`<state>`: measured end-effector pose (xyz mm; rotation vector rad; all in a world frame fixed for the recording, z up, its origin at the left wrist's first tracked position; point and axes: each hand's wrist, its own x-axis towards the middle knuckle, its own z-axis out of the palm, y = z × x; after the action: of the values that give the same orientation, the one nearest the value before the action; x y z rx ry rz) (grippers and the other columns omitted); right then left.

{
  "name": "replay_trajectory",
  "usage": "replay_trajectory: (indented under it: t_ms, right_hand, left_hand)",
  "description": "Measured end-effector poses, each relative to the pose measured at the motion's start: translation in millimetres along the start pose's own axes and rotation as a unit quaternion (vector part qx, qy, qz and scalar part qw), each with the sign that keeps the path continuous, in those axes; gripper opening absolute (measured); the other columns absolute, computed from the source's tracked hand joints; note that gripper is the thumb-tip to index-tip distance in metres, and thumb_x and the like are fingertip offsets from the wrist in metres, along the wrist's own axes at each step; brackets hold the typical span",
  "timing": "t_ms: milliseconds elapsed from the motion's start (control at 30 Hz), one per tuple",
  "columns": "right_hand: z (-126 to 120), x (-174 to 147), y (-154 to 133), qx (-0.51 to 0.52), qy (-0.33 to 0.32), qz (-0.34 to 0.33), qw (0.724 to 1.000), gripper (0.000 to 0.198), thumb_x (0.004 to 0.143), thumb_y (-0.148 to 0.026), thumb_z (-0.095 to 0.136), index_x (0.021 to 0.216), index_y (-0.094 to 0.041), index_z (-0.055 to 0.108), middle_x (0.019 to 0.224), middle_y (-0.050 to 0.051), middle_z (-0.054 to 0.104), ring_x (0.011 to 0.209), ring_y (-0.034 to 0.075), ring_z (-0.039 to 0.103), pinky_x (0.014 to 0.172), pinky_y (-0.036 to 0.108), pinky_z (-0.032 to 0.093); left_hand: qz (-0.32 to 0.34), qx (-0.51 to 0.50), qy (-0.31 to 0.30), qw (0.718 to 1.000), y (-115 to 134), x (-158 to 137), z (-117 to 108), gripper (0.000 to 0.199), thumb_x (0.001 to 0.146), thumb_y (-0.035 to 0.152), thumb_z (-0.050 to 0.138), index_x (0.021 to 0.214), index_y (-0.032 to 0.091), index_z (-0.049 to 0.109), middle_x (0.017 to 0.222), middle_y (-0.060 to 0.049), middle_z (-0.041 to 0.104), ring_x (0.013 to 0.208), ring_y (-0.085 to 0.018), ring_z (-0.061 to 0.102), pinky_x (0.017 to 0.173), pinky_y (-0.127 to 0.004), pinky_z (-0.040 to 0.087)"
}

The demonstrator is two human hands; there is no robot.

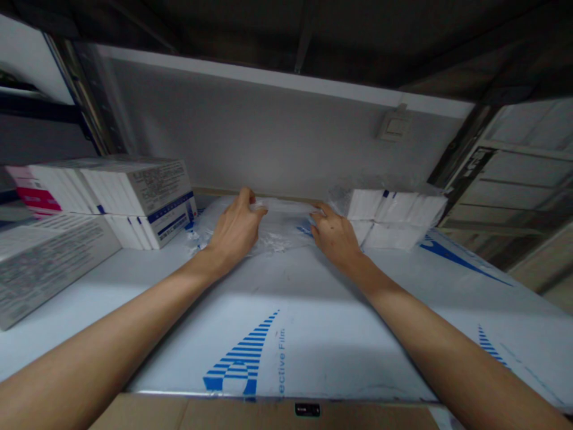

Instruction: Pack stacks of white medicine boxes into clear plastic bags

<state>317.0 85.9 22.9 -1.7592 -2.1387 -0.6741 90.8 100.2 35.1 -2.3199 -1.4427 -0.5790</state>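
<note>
A crumpled clear plastic bag [282,218] lies at the back of the shelf, between and under my two hands. My left hand [237,227] is closed on its left part, fingers bent and thumb toward the middle. At the bag's right end, my right hand [333,233] has its fingers curled onto the edge; its fingertips are partly hidden by blur and the plastic. Right of that hand stands a plastic-wrapped pack of white boxes [396,218], close to my knuckles.
White printed boxes [156,197] are stacked on the left, with another box [54,257] nearer me. The shelf board [322,328] is covered in printed protective film. Behind is a white wall with a switch [394,126]; a dark shelf [286,36] hangs overhead. Cardboard [242,415] shows below the front edge.
</note>
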Motion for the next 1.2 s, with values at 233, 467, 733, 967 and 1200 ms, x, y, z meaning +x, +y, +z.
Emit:
replay_trajectory:
  t_ms: [233,467,733,967,1200]
  right_hand:
    - [18,3,15,0.094,0.05,-0.02,0.994,0.055,0.081,0.001,0.047,0.132,-0.013,0.061,0.143,0.017,0.061,0.121,0.027,0.063,0.101,0.043,0.051]
    - [3,10,18,0.21,-0.044,0.01,0.977,0.039,0.076,-0.019,0.076,0.115,-0.017,0.073,0.107,0.009,0.077,0.109,0.025,0.068,0.099,0.04,0.051]
    - [-58,-2,30,0.164,-0.317,-0.032,0.934,0.053,0.062,-0.023,0.087,0.114,-0.024,0.075,0.112,0.006,0.077,0.096,0.025,0.072,0.081,0.031,0.056]
    - [-59,-9,20,0.147,-0.349,-0.066,0.923,0.071,0.059,-0.026,0.091,0.126,-0.026,0.069,0.126,0.008,0.07,0.106,0.026,0.071,0.089,0.033,0.058]
    - [-62,0,31,0.264,-0.292,-0.118,0.911,0.058,0.065,-0.041,0.091,0.118,-0.027,0.073,0.163,0.007,0.038,0.148,0.033,0.037,0.121,0.045,0.032]
  left_hand:
    - [-0.032,0.013,-0.027,0.999,-2,1,-3,0.052,0.088,0.007,0.043,0.136,0.02,0.061,0.127,-0.016,0.061,0.105,-0.03,0.067,0.085,-0.04,0.055]
    - [-0.007,-0.129,-0.033,0.991,-11,13,-18,0.027,0.086,0.03,0.059,0.098,0.018,0.08,0.097,-0.009,0.071,0.088,-0.024,0.07,0.088,-0.033,0.053]
    - [0.088,-0.142,-0.298,0.94,-16,-8,-43,0.08,0.069,0.043,0.08,0.144,0.029,0.056,0.131,-0.009,0.07,0.119,-0.029,0.066,0.099,-0.037,0.051]
    - [0.055,-0.074,-0.382,0.919,-6,-19,-51,0.09,0.066,0.048,0.082,0.149,0.033,0.05,0.16,-0.018,0.041,0.142,-0.041,0.045,0.112,-0.053,0.04]
    - [0.146,-0.129,-0.222,0.955,-8,-16,-64,0.061,0.07,0.056,0.083,0.125,0.032,0.072,0.153,-0.013,0.042,0.145,-0.039,0.037,0.118,-0.051,0.034]
